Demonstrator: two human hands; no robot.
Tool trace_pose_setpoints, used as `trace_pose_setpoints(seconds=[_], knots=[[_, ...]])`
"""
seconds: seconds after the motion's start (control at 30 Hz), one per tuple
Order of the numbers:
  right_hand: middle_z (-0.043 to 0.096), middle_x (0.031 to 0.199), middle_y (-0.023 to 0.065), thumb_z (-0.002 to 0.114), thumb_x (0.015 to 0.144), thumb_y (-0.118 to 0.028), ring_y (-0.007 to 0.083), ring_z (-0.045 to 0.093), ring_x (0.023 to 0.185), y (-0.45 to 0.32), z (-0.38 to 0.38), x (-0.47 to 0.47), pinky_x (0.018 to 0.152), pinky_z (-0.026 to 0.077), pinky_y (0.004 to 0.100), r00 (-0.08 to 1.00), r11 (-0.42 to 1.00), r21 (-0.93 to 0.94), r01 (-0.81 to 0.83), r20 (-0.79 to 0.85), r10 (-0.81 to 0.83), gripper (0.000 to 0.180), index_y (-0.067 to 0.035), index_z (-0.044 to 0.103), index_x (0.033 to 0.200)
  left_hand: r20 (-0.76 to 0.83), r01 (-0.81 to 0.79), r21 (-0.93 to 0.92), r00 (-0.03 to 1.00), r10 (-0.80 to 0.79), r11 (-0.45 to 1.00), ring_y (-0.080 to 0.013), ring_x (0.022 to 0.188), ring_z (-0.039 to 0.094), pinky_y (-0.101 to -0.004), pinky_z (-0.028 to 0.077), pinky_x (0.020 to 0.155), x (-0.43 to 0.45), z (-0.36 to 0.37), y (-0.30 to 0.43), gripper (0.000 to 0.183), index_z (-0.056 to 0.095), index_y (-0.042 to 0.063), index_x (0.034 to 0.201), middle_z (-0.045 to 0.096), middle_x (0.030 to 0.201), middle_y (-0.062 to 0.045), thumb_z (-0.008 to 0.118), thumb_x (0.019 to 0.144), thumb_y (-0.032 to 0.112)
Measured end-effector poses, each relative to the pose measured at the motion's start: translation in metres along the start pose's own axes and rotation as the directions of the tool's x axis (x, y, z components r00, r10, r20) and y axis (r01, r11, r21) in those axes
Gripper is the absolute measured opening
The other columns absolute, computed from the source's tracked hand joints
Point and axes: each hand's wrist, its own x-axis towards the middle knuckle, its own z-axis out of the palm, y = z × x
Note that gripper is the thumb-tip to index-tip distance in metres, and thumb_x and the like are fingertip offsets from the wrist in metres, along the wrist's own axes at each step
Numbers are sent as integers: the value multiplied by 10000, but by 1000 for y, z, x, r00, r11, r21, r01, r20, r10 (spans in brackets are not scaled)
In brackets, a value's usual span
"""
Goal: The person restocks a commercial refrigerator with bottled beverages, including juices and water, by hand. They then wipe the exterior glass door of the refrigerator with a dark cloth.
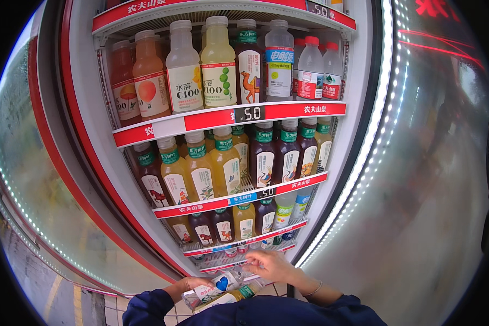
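My left hand (191, 284) grips a clear plastic water bottle (218, 285) with a blue picture on its label, held slanted close to my body. A yellow bottled tea (238, 296) with a green neck band lies alongside it, against my dark blue clothing; what supports it is hidden. Just above the bottles' cap ends is my right hand (269, 265), its fingers curved and apart, with nothing seen in it. Before both hands stand the lowest shelves (224, 261) of an upright drinks cooler.
Juice bottles (183, 67) and small red-capped water bottles (311, 69) fill an upper shelf. Dark and yellow bottled teas (224, 167) stand below. Open glass doors flank me: a red-edged left door (45, 163) and a fogged right door (407, 183). Red shelf edges (203, 126) carry price tags.
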Motion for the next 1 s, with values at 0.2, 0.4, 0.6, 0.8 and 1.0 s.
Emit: trace_pose_setpoints(seconds=[0.2,0.4,0.6,0.8,1.0], knots=[[665,839,87,727,804,-27,161,661,741,-54,-127,79,645,529,272,763,964,-37,265,-603,-233,198,-8,629,975,25,31,105,999,-34,994,-192,877,687,-313,560,787,-2,-3,-2,514,565,-20,1223,687,1087,-127,673,862,330],[671,900,70,730,784,-28,164,656,767,-84,-211,157,615,516,278,614,873,-398,283,-624,-484,220,-23,624,976,-32,-44,58,998,46,997,-190,862,688,-311,558,778,-7,2,-10,482,606,-9,1178,701,1044,-116,706,825,304],[666,991,118,699,803,-143,262,659,783,-104,-262,217,716,524,365,647,793,-593,139,-552,-526,292,-23,611,1054,-60,-48,-38,997,46,998,-201,860,689,-318,552,792,-2,6,-13,463,623,-14,1150,707,1019,-121,716,804,279],[687,964,133,681,821,-255,303,665,885,-106,-296,278,763,521,404,574,691,-721,49,-546,-610,381,-13,604,1105,3,10,-81,1000,-9,997,-235,947,672,-327,527,861,-16,22,-9,652,471,-38,1316,659,1138,-165,702,805,294],[649,1013,263,711,775,-292,410,607,1008,-138,-303,300,860,486,484,648,784,-617,-72,-627,-433,417,37,599,1005,22,-8,-112,1000,10,994,-253,976,662,-354,514,897,-16,15,-15,700,426,-22,1358,647,1158,-166,702,794,287]])
